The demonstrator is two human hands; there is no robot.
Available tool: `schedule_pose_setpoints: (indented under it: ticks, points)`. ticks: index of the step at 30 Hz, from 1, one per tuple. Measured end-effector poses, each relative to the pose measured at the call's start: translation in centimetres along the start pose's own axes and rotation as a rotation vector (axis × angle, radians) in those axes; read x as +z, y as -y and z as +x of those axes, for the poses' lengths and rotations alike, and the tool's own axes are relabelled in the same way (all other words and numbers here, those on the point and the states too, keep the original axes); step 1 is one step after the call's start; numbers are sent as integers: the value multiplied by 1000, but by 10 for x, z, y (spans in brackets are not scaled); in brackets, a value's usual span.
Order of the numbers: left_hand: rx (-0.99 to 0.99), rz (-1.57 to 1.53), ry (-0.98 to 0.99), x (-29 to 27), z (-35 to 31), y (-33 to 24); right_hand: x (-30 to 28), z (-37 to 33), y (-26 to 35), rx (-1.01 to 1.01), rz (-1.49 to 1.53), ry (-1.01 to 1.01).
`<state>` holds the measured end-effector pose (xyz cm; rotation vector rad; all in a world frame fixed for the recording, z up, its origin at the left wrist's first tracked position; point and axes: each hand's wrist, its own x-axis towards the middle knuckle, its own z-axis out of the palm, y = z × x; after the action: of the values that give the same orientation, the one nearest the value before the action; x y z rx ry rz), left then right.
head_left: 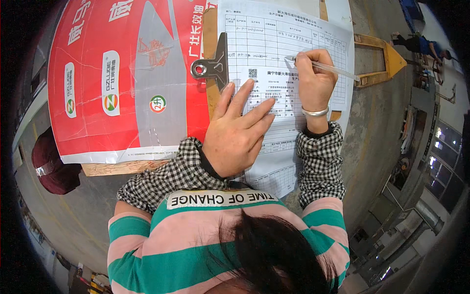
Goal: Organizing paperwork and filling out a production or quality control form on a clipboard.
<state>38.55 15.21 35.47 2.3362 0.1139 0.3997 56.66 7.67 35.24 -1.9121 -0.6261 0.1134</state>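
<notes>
My right hand (316, 78) is closed around a clear pen (342, 72), its tip on a printed form (274, 41) with a ruled table and some handwriting. Flat on a smaller printed sheet (274, 100), my left hand (237, 134) lies with its fingers spread, just below a small square code. A black metal binder clip (218, 63) grips the left side of the papers on a brown clipboard (211, 29). Checked sleeves cover both forearms, and a silver bracelet (316, 112) circles my right wrist.
Under the papers and to the left spreads a large red and grey printed cardboard sheet (122, 117) on a wooden board (122, 168). A dark red cloth-like item (56, 166) is at the left. Beyond the right edge stands a yellow metal frame (387, 61) on the grey floor.
</notes>
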Motion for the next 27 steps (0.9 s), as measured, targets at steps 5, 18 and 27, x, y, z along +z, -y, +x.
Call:
schedule_pose_setpoints:
  ticks: [5, 18, 27]
  points:
    - [0, 4, 1, -1, 0, 0, 1, -1, 2, -19, -28, 5]
    - [8, 2, 3, -2, 1, -1, -1, -1, 3, 1, -35, 14]
    - [12, 7, 13, -1, 0, 0, 1, 0, 3, 2, 4, -10]
